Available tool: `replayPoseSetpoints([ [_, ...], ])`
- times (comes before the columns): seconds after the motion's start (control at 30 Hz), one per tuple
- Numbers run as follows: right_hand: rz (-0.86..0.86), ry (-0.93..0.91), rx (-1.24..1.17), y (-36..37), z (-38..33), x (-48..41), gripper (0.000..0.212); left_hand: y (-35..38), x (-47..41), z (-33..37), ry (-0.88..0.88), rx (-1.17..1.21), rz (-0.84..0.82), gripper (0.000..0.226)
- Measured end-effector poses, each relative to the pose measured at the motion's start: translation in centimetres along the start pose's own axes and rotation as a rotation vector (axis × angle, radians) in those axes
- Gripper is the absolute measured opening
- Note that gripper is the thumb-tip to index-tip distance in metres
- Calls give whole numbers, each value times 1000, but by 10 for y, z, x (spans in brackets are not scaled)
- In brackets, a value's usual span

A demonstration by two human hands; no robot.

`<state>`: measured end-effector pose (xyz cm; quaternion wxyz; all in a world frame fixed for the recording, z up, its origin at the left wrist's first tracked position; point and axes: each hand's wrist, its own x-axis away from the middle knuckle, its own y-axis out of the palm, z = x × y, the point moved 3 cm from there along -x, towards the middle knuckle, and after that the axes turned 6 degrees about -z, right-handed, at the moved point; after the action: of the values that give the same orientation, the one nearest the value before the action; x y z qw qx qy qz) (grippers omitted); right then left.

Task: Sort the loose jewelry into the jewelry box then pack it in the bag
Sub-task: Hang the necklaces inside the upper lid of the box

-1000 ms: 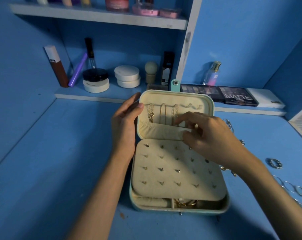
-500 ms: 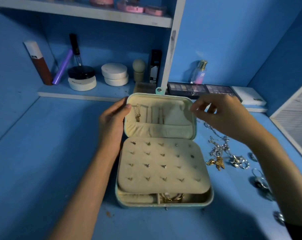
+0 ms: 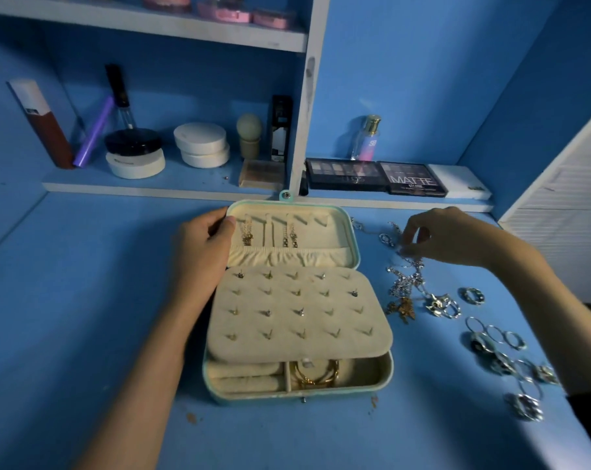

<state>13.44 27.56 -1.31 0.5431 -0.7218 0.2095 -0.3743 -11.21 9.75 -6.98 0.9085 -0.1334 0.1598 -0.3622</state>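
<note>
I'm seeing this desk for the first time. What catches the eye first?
The open jewelry box sits mid-desk, the left hand gripping its lid edge. To its right, the right hand pinches a silver chain from a tangle, with loose rings scattered nearer.

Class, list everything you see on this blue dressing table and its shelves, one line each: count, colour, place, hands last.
Open mint-green jewelry box: one, cream-lined, table centre.
Thin hanging chains: three, gold, inside the lid.
Metal bangles: count unclear, gold, front compartment.
Tangled chain necklaces: count unclear, silver, right of the box.
Metal rings: many, silver, scattered far right.
Flat eyeshadow palettes: two, dark, right low shelf.
Glass perfume bottle: one, clear with gold cap, behind palettes.
Round lidded compacts: two stacked, white, left low shelf.
Tall tube: one, brown with white cap, far left shelf.
Left hand: holds the lid's left edge.
Right hand: pinches the necklaces.
</note>
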Motion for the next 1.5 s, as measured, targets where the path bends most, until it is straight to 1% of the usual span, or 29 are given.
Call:
replayPoseSetpoints([
  [0.07, 73, 28, -53, 2, 1, -5, 13, 0, 0, -1, -17, 6, 4, 27],
  [0.2, 144, 39, -64, 7, 1, -12, 15, -1, 1, 0, -38, 9, -7, 26],
  [0.33, 169, 49, -102, 9, -2, -15, 10, -1, 3, 2, -54, 2, -12, 26],
  [0.53, 209, 39, -149, 8, -7, -17, 9, -2, 3, 3, -53, -10, -16, 27],
  [0.63, 274, 4, -242, -3, -10, -11, 8, -3, 3, 3, -64, -36, -20, 28],
  [0.73, 358, -42, -435, -19, -15, 0, 12, -4, 3, 4, -72, -89, -31, 27],
  [0.83, 390, -104, -651, -32, -22, 9, 15, -7, 1, 9, -143, -79, -113, 29],
  [0.9, 397, -147, -758, -38, -28, 14, 16, -10, -2, 21, -192, -93, -192, 37],
  [0.93, 395, -170, -809, -42, -31, 16, 16, -11, -3, 30, -178, -120, -223, 41],
  [1.0, 383, -218, -911, -48, -38, 21, 15, -12, -6, 61, -75, -137, -281, 43],
  [1.1, 364, -282, -1063, -54, -49, 25, 15, 5, -7, 113, 69, -46, -444, 35],
  [1.17, 348, -315, -1136, -58, -55, 26, 14, 26, -6, 138, 106, -20, -573, 29],
  [1.23, 342, -346, -1179, -60, -60, 27, 14, 45, -5, 152, 128, -22, -647, 24],
  [1.27, 349, -360, -1191, -61, -62, 27, 14, 52, -4, 155, 135, -36, -661, 20],
  [1.33, 375, -373, -1185, -63, -64, 28, 15, 60, -5, 156, 114, -27, -678, 6],
  [1.4, 393, -374, -1170, -64, -63, 29, 14, 60, -6, 153, 103, -19, -668, 9],
  [1.5, 392, -396, -1183, -65, -56, 31, 11, 51, -9, 145, 124, -120, -608, 11],
])
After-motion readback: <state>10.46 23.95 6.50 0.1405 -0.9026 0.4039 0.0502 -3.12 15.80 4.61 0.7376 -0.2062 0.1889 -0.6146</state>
